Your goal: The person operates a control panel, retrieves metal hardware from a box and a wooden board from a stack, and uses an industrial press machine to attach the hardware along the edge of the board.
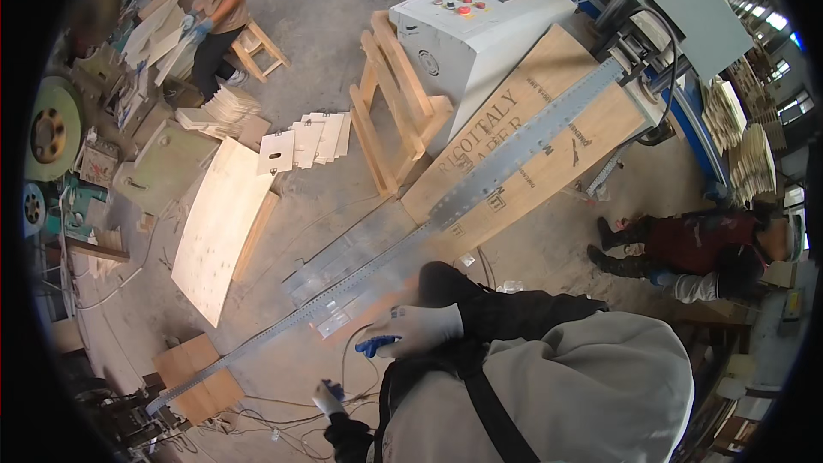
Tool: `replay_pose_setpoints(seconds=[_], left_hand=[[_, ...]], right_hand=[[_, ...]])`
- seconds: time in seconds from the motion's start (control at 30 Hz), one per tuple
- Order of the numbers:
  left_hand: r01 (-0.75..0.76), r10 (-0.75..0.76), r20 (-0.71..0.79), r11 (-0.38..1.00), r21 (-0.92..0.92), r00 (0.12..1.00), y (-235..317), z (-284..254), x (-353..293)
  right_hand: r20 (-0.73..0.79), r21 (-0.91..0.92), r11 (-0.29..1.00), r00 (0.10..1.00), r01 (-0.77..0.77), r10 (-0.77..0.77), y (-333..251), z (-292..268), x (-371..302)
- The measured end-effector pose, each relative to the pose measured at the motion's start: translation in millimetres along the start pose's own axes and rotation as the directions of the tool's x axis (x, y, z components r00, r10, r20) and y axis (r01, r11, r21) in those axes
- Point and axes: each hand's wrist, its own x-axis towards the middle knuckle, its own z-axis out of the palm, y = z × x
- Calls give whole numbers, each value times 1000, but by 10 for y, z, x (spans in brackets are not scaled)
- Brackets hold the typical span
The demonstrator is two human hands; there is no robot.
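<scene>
Item: long grey perforated metal strip, on my side of the white boxy control cabinet, axis near-left to far-right, ahead of both hands. Right hand, white-and-blue-gloved, nearer the cabinet: fingers loosely curled, seemingly empty. Left hand, likewise gloved: grasp I cannot tell.

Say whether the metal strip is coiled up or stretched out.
Stretched out: the metal strip shows as a long band, without loops, running over the wooden board toward the lower left.

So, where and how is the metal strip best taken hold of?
Probably by both long edges of the metal strip, midway along, coming from the wearer's side: it is long, thin and flat, and the right hand is nearest there.
</scene>
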Motion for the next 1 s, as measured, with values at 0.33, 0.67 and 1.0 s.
replay_pose_setpoints(seconds=[0.33,0.67,1.0], left_hand=[[-710,592,406,484,512,696,1410,1065,829],[-259,80,260,565,783,962,2612,807,907],[-64,-94,214,774,630,972,2557,763,2017]], right_hand=[[-298,-259,953,926,156,-233,126,-195,1857],[-440,201,955,891,220,-113,385,-1652,3958],[-652,5,998,756,-70,57,652,-3560,3917]])
